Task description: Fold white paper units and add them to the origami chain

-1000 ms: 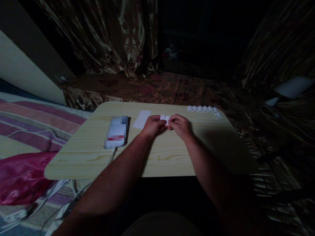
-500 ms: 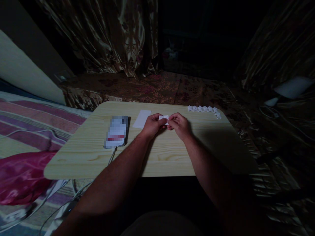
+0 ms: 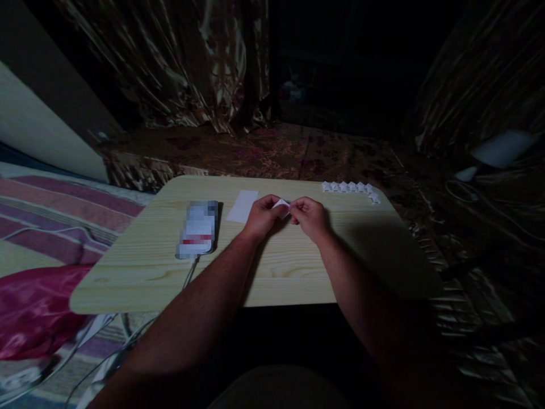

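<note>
A small folded piece of white paper (image 3: 280,204) is held between my two hands above the far middle of the table. My left hand (image 3: 263,216) is closed on its left side, thumb across the front. With thumb and fingers pinched, my right hand (image 3: 310,216) grips its right corner. The paper's top comes to a point; its lower part is hidden by my fingers. Just left of my left hand lies a flat white paper sheet (image 3: 243,205). Several small folded white paper pieces (image 3: 343,187) sit in a row at the far right of the table.
A phone (image 3: 198,228) with a cable plugged in lies on the left of the wooden table (image 3: 289,272). Beside the table are a striped bed cover (image 3: 85,204) and a magenta cloth (image 3: 42,307). A lamp (image 3: 504,149) stands at the right.
The paper between my hands has gone from a flat-topped rectangle to a pointed shape. My hands stay in nearly the same place, and the camera has shifted slightly.
</note>
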### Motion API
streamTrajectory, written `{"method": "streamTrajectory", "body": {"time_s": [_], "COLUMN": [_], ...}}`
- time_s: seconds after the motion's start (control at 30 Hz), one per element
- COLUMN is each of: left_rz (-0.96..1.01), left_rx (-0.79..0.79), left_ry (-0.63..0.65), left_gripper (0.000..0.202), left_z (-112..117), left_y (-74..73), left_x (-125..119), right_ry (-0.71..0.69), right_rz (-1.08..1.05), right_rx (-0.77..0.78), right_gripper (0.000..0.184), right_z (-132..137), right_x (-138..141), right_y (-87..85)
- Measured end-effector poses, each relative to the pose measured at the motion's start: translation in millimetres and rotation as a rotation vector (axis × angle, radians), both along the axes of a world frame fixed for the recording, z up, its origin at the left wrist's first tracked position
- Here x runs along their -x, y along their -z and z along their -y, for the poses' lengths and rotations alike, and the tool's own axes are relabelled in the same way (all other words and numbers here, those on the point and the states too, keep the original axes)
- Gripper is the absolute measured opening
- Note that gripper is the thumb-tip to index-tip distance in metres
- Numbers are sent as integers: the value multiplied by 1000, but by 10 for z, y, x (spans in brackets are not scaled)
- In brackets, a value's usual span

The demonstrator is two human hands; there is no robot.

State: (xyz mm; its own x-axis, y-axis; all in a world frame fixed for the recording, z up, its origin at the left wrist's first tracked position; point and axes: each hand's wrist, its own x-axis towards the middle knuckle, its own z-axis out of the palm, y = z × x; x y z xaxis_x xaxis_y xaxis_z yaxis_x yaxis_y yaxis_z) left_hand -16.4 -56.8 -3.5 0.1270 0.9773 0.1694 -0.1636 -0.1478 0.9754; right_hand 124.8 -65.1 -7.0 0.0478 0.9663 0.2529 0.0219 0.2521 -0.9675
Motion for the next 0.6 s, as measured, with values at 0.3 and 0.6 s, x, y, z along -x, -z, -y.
{"method": "streamTrajectory", "body": {"time_s": [0.3, 0.6], "left_rz": [33, 61], "left_rx": [-26, 17], "left_ry": [-80, -60], "left_gripper": [22, 19], "left_z": [29, 8], "left_y": [-53, -12], "left_x": [-20, -21], "right_ry": [-43, -1], "right_rz": [-41, -65], "right_rx": [25, 70], "right_gripper": [21, 18], "right_z": [30, 13], "right_x": [13, -10], "right_y": [-38, -40]}}
